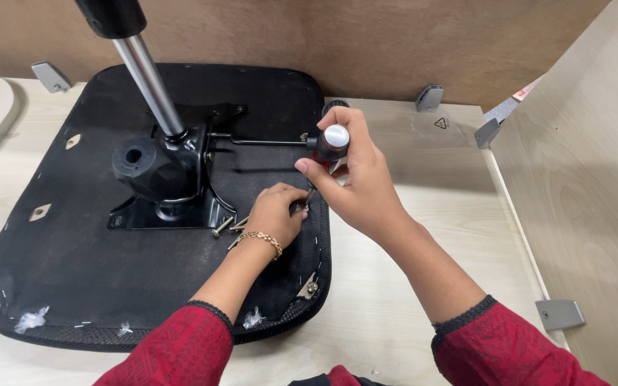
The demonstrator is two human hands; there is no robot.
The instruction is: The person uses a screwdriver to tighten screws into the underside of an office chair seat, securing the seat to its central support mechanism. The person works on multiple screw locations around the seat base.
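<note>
Two hands meet at the right edge of the upturned black seat base (73, 236) on the tabletop (409, 286). The right hand (359, 182) wraps a red-and-black screwdriver (332, 143) upright, tip down; the left hand (275, 213) pinches near the tip, steadying it. Loose bolts (229, 227) lie just left.

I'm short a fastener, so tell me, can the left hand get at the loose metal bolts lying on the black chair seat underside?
Probably yes. The loose metal bolts lie right beside the left hand on the black chair seat underside, with nothing covering them; only the black metal mechanism plate sits close behind.
</note>
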